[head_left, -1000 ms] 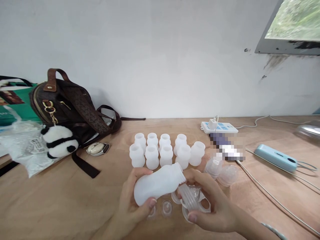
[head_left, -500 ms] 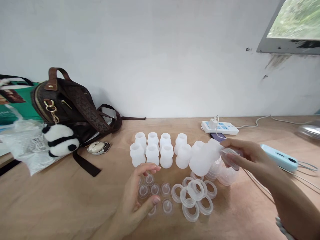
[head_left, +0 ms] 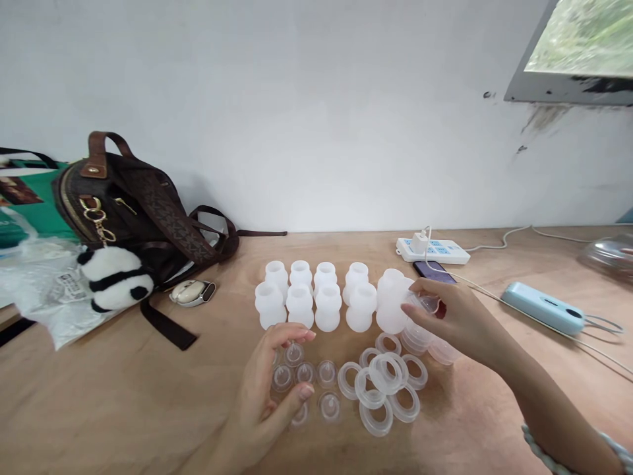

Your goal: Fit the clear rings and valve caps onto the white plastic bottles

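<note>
Right fingers (head_left: 441, 293) apparently hold a clear dome (head_left: 428, 303) between them.

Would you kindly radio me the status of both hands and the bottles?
Left hand open beside small domed pieces. Right hand around a clear piece. White bottles upright. Clear rings heaped nearby.

White bottle (head_left: 395, 310) moved from the left hand (head_left: 277, 382) over to the bottle group's right end, by the right hand (head_left: 435, 307). Left now empty.
</note>
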`<state>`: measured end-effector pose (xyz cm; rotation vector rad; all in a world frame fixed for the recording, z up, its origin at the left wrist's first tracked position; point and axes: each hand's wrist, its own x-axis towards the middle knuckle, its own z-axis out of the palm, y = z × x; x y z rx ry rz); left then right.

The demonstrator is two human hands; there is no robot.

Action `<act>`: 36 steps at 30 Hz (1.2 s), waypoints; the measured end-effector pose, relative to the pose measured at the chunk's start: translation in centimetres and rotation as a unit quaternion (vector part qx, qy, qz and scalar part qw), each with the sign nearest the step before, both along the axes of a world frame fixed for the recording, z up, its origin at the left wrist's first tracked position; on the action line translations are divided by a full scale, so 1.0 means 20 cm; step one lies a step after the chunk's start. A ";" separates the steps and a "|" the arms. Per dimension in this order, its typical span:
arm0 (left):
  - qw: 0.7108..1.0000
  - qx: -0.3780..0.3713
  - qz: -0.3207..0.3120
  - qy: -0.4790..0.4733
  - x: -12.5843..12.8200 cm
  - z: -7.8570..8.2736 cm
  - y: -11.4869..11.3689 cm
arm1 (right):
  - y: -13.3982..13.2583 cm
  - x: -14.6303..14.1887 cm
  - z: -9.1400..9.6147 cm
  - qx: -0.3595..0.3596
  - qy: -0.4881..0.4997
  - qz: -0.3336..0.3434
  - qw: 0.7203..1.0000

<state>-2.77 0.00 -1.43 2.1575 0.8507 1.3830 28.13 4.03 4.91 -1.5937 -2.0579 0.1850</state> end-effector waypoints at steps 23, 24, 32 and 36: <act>1.000 0.006 -0.006 0.014 0.00 0.00 0.00 | 0.03 -0.03 -0.08 0.089 -0.087 -0.015 0.992; 1.000 0.007 -0.004 0.013 0.00 0.00 -0.01 | 0.02 -0.04 -0.07 0.105 -0.072 -0.014 0.992; 1.000 -0.012 0.002 0.028 0.03 0.01 -0.02 | -0.08 -0.24 -0.16 0.257 0.070 0.198 0.943; 0.999 -0.044 -0.013 0.021 0.04 0.03 -0.03 | -0.13 -0.33 -0.23 0.297 0.096 0.283 0.907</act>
